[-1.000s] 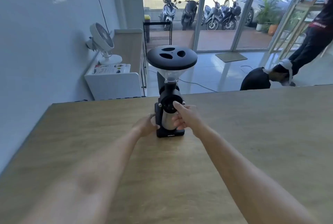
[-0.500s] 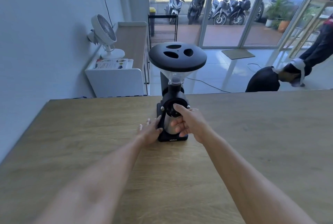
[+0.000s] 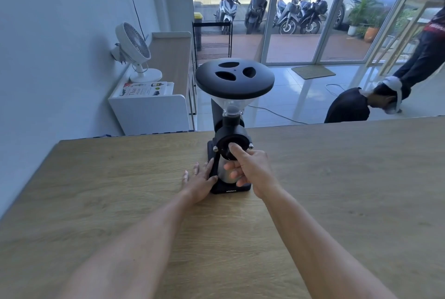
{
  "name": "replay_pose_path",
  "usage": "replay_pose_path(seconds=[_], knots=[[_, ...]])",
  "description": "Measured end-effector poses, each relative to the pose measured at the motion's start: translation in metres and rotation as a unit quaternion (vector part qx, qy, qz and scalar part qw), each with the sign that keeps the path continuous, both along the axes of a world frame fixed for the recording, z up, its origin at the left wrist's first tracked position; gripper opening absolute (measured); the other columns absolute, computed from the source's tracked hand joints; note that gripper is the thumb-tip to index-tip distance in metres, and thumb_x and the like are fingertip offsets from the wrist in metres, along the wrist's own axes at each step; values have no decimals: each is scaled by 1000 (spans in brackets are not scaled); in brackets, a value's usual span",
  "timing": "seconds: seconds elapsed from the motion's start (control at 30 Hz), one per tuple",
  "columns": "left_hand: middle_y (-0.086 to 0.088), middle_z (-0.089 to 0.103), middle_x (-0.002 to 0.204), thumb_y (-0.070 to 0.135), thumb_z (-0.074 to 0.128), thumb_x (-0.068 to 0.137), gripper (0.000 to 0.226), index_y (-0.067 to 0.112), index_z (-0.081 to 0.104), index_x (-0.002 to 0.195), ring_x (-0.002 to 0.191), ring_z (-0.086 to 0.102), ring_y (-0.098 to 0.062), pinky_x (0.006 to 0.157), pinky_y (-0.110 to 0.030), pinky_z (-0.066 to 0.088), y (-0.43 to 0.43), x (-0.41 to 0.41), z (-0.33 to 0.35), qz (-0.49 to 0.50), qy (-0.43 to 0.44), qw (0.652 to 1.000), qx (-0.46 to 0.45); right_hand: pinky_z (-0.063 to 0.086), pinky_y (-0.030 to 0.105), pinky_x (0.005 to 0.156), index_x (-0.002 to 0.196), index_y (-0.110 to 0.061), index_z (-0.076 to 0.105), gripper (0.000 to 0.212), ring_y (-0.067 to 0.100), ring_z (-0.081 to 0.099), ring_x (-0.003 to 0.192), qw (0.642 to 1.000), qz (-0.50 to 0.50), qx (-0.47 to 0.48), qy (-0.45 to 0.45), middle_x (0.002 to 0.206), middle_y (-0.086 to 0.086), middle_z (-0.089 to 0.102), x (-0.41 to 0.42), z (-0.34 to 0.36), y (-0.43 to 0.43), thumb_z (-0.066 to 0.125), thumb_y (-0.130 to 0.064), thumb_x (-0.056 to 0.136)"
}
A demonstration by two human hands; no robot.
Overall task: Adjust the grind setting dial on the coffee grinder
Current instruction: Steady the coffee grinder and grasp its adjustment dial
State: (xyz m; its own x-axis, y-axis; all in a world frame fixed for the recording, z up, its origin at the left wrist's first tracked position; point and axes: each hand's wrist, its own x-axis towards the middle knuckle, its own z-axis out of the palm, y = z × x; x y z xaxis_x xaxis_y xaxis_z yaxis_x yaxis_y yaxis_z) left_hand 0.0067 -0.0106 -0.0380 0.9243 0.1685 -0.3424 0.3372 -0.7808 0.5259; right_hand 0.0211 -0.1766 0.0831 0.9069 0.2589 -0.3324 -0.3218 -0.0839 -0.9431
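Observation:
A black coffee grinder (image 3: 234, 77) with a wide lid, clear funnel hopper and steel cup stands upright on the wooden counter (image 3: 337, 178) near its far edge. Its round black grind dial (image 3: 226, 148) faces me at mid-height. My right hand (image 3: 250, 171) is on the dial, index finger and thumb pinching it, the other fingers curled in front of the cup. My left hand (image 3: 199, 182) lies flat with fingers spread, pressed against the left side of the grinder's base.
Beyond the counter's far edge a person (image 3: 375, 98) bends over a dark bag on the tiled floor at the right. A white cabinet (image 3: 154, 110) with a fan (image 3: 133, 45) stands at the left wall. Glass doors lie behind.
The view has closed in slightly on the grinder. My left hand has gone from curled beside the base to flat against it. My right hand stays on the dial.

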Motion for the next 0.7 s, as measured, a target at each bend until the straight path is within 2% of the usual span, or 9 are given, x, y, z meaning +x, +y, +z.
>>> replay_pose_path(seconds=[0.1, 0.2, 0.37, 0.53, 0.7], knots=[[9, 1, 163, 42, 29, 101, 62, 41, -5, 153, 148, -16, -14, 118, -48, -15, 0, 1, -2, -2, -1, 1000, -3, 39, 22, 36, 82, -7, 70, 30, 14, 54, 41, 1000, -22, 18, -1, 70, 11, 71, -4, -1, 3, 69, -35, 93], [9, 0, 163, 43, 29, 101, 62, 41, -4, 153, 148, -16, -14, 118, -48, -15, 0, 2, -2, 1, -2, 1000, -2, 42, 23, 35, 79, -9, 71, 30, 15, 56, 44, 999, -45, -3, -28, 68, 9, 72, -10, -4, 6, 70, -36, 91], [9, 0, 163, 42, 29, 101, 61, 42, -4, 153, 148, -16, -14, 117, -48, -15, 0, 3, -3, -2, 2, 1000, -1, 44, 26, 35, 82, -5, 73, 37, 15, 58, 43, 995, -74, -7, -59, 66, 7, 72, -16, -10, 10, 70, -40, 92], [8, 0, 163, 44, 28, 101, 61, 41, -5, 153, 148, -15, -14, 117, -47, -15, 1, 3, -4, -2, 3, 1000, 3, 44, 25, 36, 77, -7, 72, 32, 13, 58, 40, 995, -75, -28, -60, 65, 7, 72, -15, -5, 11, 70, -37, 91], [8, 0, 163, 45, 28, 101, 61, 41, -5, 153, 148, -15, -15, 118, -48, -14, 1, 3, -4, -6, 4, 1000, 5, 43, 23, 36, 82, -4, 73, 33, 13, 59, 40, 995, -81, -38, -50, 65, 6, 73, -15, -4, 12, 71, -36, 89]])
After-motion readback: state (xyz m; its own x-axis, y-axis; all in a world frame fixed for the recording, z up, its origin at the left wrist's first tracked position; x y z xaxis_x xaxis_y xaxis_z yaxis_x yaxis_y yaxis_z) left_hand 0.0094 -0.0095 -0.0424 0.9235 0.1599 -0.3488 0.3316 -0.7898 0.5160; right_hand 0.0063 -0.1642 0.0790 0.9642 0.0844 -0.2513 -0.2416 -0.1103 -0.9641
